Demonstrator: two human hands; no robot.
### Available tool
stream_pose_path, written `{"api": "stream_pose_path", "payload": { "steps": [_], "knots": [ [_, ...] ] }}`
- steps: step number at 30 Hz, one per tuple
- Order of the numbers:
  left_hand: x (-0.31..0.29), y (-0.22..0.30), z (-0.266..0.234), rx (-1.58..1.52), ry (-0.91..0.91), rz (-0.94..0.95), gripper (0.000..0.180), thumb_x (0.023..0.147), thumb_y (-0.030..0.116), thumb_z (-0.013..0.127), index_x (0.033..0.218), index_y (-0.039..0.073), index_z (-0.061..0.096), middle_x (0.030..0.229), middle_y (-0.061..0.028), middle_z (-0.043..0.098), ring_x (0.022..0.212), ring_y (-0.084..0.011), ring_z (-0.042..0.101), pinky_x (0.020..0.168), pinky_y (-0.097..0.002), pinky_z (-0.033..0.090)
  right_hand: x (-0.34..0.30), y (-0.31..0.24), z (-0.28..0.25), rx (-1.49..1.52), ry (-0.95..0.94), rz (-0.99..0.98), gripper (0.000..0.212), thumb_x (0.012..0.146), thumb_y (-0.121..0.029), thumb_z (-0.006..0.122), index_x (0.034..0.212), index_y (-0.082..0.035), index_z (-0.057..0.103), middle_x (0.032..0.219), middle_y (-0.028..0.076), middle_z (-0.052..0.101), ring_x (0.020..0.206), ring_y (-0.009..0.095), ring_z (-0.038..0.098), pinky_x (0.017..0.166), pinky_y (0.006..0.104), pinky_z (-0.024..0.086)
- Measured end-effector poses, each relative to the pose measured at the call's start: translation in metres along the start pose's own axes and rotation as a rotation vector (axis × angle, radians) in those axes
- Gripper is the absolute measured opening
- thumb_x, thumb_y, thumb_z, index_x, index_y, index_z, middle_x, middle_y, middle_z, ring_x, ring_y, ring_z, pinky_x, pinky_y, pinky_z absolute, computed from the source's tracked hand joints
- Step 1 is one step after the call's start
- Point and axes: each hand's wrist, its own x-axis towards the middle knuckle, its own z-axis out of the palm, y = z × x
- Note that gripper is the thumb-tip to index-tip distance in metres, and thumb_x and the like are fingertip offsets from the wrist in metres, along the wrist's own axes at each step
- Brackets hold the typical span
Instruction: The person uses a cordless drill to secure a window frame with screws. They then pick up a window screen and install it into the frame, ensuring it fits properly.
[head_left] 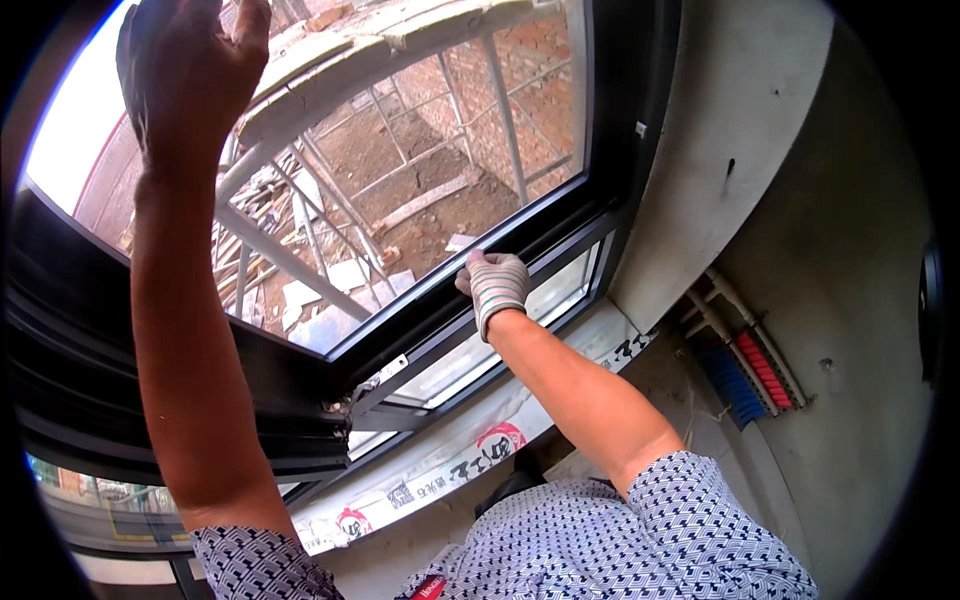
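A large black-framed window (pixel 520 235) with a glass pane fills the upper left and middle. My left hand (pixel 190 80) is raised high in front of the pane, with the thumb apart and the other fingers partly cut off by the upper edge. At the lower rail of the window rests my right hand (pixel 497 287), in a pale knitted glove with thin stripes. Its fingers are curled and closed against the black rail, and whatever they pinch is hidden. Left of it, a small metal plate (pixel 395 366) sits at a rough joint of the frame.
Below the frame runs a sill (pixel 450 470) wrapped in printed white film. Red and blue pipes (pixel 760 365) join a manifold low on the right wall (pixel 850 300). Outside are metal scaffold tubes (pixel 290 275), a brick wall (pixel 520 110) and scattered boards on bare soil.
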Motion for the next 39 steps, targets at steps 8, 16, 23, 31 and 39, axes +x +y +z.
{"api": "stream_pose_path", "payload": {
  "steps": [8,16,23,31,39],
  "knots": [
    [0.083,-0.054,0.034,0.184,0.209,0.342,0.042,0.101,0.035,0.060,0.139,0.018,0.061,0.138,-0.0123,0.064,0.129,-0.0315,0.060,0.110,-0.0485,0.045,-0.003,-0.008,0.008,-0.136,0.053,-0.005,0.034,0.095,-0.019,0.067,0.067,0.001,0.063,0.056,0.011,0.063,0.046,0.019,0.062,0.045,0.0350,0.047],
    [0.102,-0.088,0.034,0.399,-0.072,0.187,0.053,0.105,0.041,0.048,0.156,0.028,0.041,0.160,-0.0083,0.042,0.149,-0.0315,0.037,0.121,-0.0593,0.026,0.002,0.012,0.022,-0.216,-0.046,0.065,0.020,0.099,-0.013,0.064,0.086,0.001,0.065,0.066,0.012,0.067,0.049,0.018,0.062,0.045,0.0327,0.049],
    [0.116,-0.072,0.020,0.284,-0.108,0.094,0.055,0.104,0.040,0.051,0.156,0.025,0.041,0.162,-0.0087,0.038,0.151,-0.0302,0.033,0.123,-0.0578,0.022,0.015,0.026,0.011,-0.088,0.019,-0.075,0.029,0.095,-0.019,0.068,0.073,0.000,0.066,0.061,0.011,0.067,0.050,0.018,0.066,0.048,0.0338,0.051],
    [0.121,-0.068,0.015,0.182,-0.117,0.074,0.056,0.103,0.039,0.051,0.155,0.022,0.042,0.163,-0.0096,0.036,0.151,-0.0294,0.031,0.124,-0.0551,0.020,0.002,0.020,-0.002,-0.057,0.032,-0.089,0.016,0.096,-0.010,0.068,0.086,0.000,0.060,0.066,0.012,0.067,0.047,0.017,0.061,0.043,0.0296,0.048],
    [0.119,-0.079,0.007,0.074,-0.115,0.077,0.057,0.100,0.037,0.056,0.153,0.019,0.045,0.163,-0.0111,0.035,0.152,-0.0305,0.029,0.124,-0.0560,0.019,0.001,0.025,0.011,-0.111,0.048,-0.098,0.014,0.095,-0.009,0.067,0.085,-0.001,0.061,0.065,0.011,0.067,0.046,0.016,0.062,0.042,0.0290,0.049]
  ]
}}
